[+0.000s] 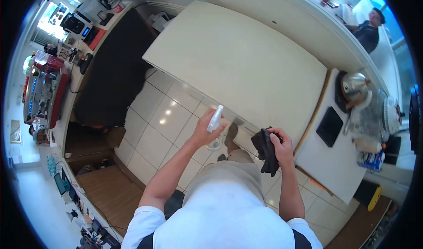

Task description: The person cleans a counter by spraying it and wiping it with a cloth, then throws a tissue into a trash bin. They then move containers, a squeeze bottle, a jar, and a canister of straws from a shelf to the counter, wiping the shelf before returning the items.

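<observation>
My left hand (207, 128) is wrapped round the neck of a spray bottle with a white head (216, 117); its clear body hangs below, over the floor. In my right hand (283, 147) a crumpled black cloth (265, 150) is gripped, and its lower end dangles. Both hands are near the front edge of a cream tabletop (238, 55), the right one close to its right corner.
A side counter (335, 169) at the right bears a black scale (329, 126), a kettle (354, 82) and glass jars. A red espresso machine (55, 90) stands on the left counter. Beyond the upper right ledge is another person (368, 33).
</observation>
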`<state>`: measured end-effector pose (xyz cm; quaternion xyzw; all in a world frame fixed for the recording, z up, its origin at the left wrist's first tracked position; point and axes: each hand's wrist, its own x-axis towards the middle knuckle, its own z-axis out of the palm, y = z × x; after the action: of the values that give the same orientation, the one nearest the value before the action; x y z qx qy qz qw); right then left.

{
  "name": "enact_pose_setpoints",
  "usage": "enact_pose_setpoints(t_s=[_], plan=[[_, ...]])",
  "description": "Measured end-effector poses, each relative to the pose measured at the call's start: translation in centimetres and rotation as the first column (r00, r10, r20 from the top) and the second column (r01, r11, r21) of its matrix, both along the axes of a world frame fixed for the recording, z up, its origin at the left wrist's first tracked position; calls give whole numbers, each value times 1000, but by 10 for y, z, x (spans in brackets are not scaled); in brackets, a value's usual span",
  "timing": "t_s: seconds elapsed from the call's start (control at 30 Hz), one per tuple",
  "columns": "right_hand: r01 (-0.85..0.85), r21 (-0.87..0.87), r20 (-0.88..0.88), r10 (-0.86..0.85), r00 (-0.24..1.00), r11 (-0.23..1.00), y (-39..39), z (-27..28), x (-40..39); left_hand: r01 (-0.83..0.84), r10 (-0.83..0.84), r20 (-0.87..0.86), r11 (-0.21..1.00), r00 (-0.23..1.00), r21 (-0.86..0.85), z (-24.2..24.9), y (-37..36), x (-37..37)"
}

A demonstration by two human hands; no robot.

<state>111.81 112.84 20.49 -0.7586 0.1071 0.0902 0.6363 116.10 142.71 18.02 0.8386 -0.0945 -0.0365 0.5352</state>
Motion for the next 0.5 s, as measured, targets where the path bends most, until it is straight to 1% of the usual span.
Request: enact_pose_setpoints(t_s=[0.03, 0.07, 0.1, 0.17, 0.2, 0.3, 0.37, 0.4, 0.47, 0.5], plan=[[22, 33, -18, -21, 1000, 999, 2, -3, 15, -53, 51, 60, 998, 997, 36, -12, 12, 21], [20, 17, -5, -20, 1000, 1000, 5, -2, 29, -102, 93, 124, 992, 988, 72, -28, 26, 42], [19, 64, -20, -18, 1000, 998, 8, 0, 46, -148, 127, 184, 983, 975, 106, -41, 41, 62], [12, 161, -83, 1, 997, 987, 19, 2, 83, -254, 254, 19, 960, 967, 121, -50, 92, 108], [-17, 127, -54, 24, 998, 992, 22, 1, 94, -302, 311, -62, 946, 948, 120, -53, 113, 124], [-29, 131, -34, 34, 999, 991, 28, 10, 120, -374, 412, -87, 883, 907, 283, -57, 163, 156], [-22, 112, -47, 27, 999, 993, 26, 13, 132, -380, 428, -110, 875, 897, 299, -69, 197, 174], [-13, 101, -53, 19, 998, 995, 26, 13, 137, -379, 431, -122, 874, 894, 305, -65, 205, 186], [27, 98, -53, -22, 998, 995, 25, 10, 143, -338, 379, -166, 913, 911, 230, -57, 220, 209], [51, 95, -50, -46, 998, 994, 26, 9, 147, -314, 347, -185, 931, 919, 189, -46, 221, 225]])
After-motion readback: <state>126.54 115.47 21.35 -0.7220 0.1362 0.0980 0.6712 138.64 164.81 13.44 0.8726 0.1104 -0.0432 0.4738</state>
